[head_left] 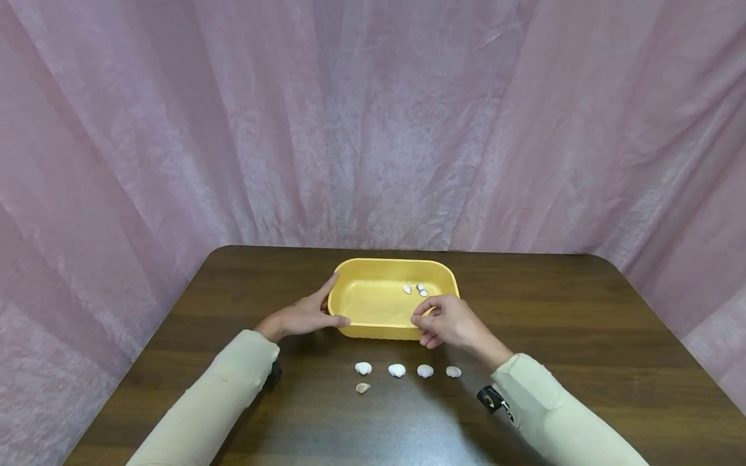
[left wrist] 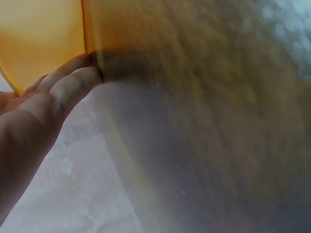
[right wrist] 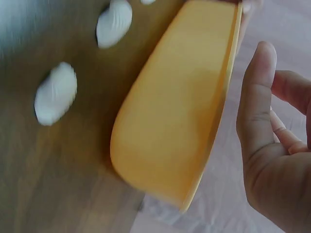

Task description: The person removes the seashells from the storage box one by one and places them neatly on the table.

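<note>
A yellow plastic tub (head_left: pixel 379 331) stands on the table with a few small white shells (head_left: pixel 407 289) inside, toward its right. My left hand (head_left: pixel 305 315) grips the tub's left end, thumb at the front rim and fingers along the outer side wall (left wrist: pixel 73 82). Over the front right rim is my right hand (head_left: pixel 445 321), its thumb and index finger drawn together; I cannot tell whether something small is between them. Several ribbed white seashells (head_left: pixel 397 370) lie in a row in front of the tub, two of them large in the right wrist view (right wrist: pixel 56 93).
A smaller beige shell (head_left: pixel 362 388) lies below the row's left end. The brown wooden table (head_left: pixel 583 336) extends to both sides. Behind its far edge hangs a pink curtain (head_left: pixel 373 129). Dark bands (head_left: pixel 492 399) sit at both wrists.
</note>
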Demonstrator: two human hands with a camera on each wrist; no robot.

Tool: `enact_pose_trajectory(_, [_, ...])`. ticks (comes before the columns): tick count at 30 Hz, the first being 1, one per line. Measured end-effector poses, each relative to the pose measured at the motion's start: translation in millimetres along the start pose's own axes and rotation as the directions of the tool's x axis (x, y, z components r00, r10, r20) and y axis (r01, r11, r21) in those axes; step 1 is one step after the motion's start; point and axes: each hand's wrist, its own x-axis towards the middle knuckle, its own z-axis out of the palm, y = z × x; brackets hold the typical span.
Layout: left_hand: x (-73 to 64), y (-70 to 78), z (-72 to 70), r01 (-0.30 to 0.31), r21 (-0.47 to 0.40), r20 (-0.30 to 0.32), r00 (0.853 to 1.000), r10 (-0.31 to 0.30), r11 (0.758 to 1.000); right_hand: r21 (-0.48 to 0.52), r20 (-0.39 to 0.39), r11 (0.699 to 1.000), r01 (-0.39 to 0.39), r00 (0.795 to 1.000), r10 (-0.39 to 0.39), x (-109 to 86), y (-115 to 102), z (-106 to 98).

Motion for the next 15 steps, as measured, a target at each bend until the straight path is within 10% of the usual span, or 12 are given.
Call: enact_pose_trajectory(15, [-2.3, 0.7, 4.7, -0.017, -0.044, 0.009, 1.000, 0.018, 0.999, -0.072, -0.127, 0.997, -0.002, 0.992, -0.008, 36.2, 17, -10])
